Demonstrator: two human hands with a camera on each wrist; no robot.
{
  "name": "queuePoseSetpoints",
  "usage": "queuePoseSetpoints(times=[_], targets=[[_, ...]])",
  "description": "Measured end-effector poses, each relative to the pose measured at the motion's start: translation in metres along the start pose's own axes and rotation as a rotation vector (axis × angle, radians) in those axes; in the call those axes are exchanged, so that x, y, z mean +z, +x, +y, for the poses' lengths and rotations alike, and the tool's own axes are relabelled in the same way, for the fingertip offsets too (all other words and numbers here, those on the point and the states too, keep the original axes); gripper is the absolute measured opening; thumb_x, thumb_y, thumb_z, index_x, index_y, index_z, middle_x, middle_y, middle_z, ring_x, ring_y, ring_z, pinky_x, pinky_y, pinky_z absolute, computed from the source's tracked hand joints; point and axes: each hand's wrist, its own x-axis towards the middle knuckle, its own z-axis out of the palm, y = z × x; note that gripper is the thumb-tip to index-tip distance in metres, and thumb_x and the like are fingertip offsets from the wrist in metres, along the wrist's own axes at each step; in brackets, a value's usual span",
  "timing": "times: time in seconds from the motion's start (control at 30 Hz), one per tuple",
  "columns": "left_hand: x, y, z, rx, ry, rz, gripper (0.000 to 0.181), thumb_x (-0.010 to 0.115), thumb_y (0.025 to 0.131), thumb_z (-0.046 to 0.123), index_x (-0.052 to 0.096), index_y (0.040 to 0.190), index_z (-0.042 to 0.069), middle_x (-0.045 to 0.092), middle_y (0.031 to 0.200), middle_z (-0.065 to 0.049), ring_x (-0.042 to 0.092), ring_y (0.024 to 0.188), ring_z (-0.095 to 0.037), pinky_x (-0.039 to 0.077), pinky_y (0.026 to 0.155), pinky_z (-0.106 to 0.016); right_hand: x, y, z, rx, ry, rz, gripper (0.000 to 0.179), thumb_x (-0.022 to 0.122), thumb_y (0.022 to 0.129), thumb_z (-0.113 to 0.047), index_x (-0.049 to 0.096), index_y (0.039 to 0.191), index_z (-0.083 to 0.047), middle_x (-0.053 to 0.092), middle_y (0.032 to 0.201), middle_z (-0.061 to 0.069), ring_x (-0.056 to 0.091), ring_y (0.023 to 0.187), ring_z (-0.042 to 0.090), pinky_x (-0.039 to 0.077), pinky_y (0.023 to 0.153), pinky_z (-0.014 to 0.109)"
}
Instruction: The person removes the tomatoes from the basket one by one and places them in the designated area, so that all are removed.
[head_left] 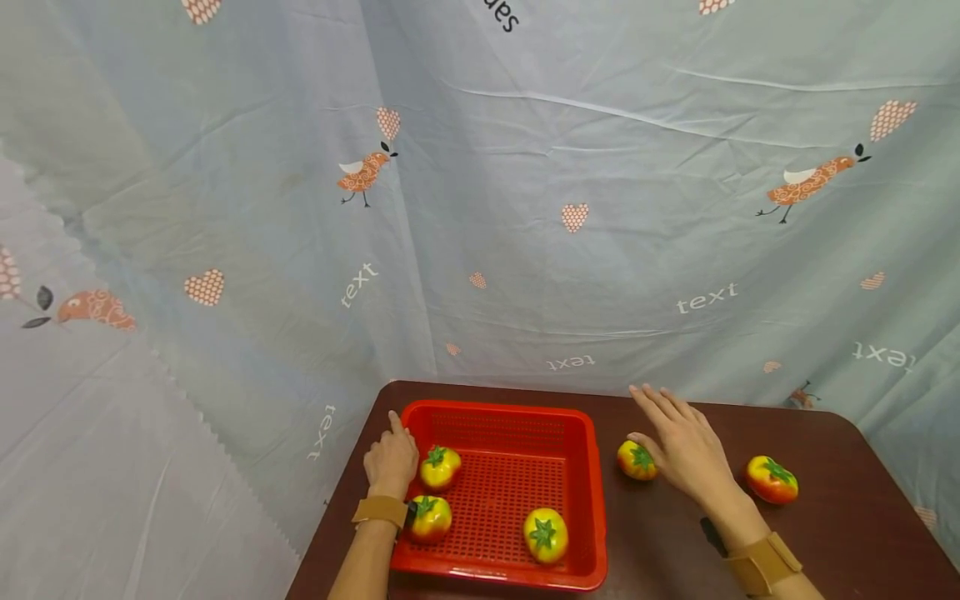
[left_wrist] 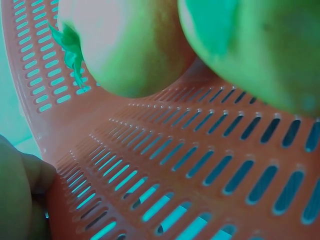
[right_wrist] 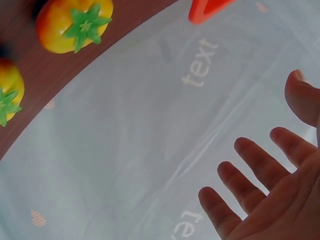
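My right hand (head_left: 686, 448), fingers spread and empty, hovers between the left loose fruit (head_left: 637, 461) and the right loose fruit (head_left: 772, 481). My left hand (head_left: 392, 460) touches the red basket (head_left: 592, 500) at its left rim; whether clamped, I cannot tell.

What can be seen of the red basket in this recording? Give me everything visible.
The red basket is a shallow, open-topped rectangle with rounded corners and a smooth rim, and looks like glossy plastic. Slots pierce its walls, and a fine grid of openings covers its floor. It sits upright on the dark brown table. Three yellow-and-red fruits lie inside: two along the left side, one near the front right corner. The left hand holds its left rim.
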Motion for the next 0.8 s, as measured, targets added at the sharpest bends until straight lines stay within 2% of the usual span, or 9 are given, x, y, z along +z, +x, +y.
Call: queuePoseSetpoints(times=[0.2,0.47,0.8], targets=[[-0.001,0.0,0.0,-0.006,-0.008,-0.015,0.056,0.041,0.104,0.021,0.028,0.149,-0.01,0.064,0.101,-0.032,0.062,0.079,-0.048,0.053,0.071,-0.057,0.004,-0.001,-0.012,-0.056,-0.022,0.015,0.072,0.078,0.082,-0.029,0.048,0.145,-0.013,0.054,0.143,0.014,0.049,0.131,0.04,0.042,0.101,0.059],[0.0,-0.001,0.0,-0.017,-0.012,-0.026,0.057,0.04,0.104,0.021,0.026,0.15,-0.009,0.063,0.102,-0.032,0.062,0.079,-0.048,0.053,0.071,-0.058,0.018,-0.013,-0.031,-0.103,-0.045,-0.065,0.075,0.077,0.082,-0.036,0.045,0.148,-0.017,0.051,0.146,0.01,0.048,0.134,0.036,0.044,0.101,0.055],[0.001,0.001,0.0,-0.026,-0.013,-0.039,0.057,0.04,0.104,0.021,0.025,0.15,-0.009,0.063,0.104,-0.032,0.062,0.082,-0.048,0.053,0.074,-0.057,0.037,-0.034,-0.047,-0.149,-0.033,-0.126,0.068,0.078,0.081,-0.038,0.054,0.141,-0.016,0.058,0.14,0.009,0.053,0.13,0.034,0.046,0.101,0.053]])
